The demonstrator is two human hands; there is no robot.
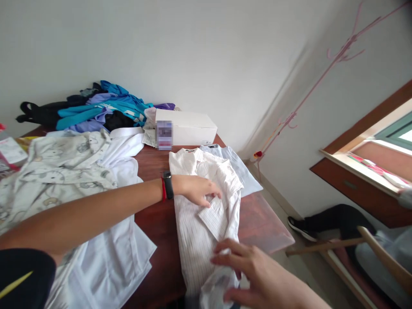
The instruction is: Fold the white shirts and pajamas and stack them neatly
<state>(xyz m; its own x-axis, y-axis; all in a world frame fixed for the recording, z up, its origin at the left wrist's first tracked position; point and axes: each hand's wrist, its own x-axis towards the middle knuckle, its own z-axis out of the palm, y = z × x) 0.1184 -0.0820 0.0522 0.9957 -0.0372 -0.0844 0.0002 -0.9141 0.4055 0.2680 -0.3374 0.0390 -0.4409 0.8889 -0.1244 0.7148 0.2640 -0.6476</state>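
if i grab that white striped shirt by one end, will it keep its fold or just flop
The white pin-striped cotton shirt would probably flop: its sleeve and hem already lie in soft creases under the left hand and right hand. It looks thin and light. It might slide easily on the smooth dark red-brown wooden table.

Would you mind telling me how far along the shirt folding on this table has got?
Done: a pale blue shirt lies folded flat. In hand: the left hand presses the white striped shirt, the right hand at its hem. Left: white garments and the coloured clothes pile lie unfolded.
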